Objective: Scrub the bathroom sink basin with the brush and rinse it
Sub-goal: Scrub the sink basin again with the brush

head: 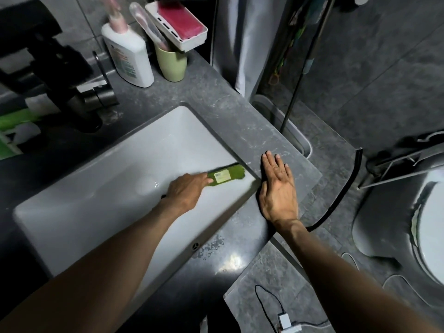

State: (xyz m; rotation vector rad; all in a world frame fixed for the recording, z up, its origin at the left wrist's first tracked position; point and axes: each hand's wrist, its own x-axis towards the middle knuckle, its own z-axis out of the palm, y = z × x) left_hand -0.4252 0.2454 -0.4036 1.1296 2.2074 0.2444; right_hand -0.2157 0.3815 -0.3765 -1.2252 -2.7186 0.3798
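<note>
Bare forearms [101, 267] reach in: left hand [187, 192] grips the green brush [227, 176], its head against the sink basin's [108, 183] right wall; right hand [277, 191] lies flat, fingers straight, on the counter [228, 116].

Brush [225, 176]: handle hidden under the left hand [186, 191] — bristles face down, out of sight; far end smeared.
Sticker [222, 176]: print too small to read.
Sink [72, 212]: near wall partly covered by the left forearm.
Bottle [129, 54]: pump blurred, label text unreadable.
Dark shape [36, 44]: blurred, cut by the left edge — cannot tell what it is.
Green thing [12, 121]: cut off at the left edge.
Toilet [430, 224]: cut by the right edge.
</note>
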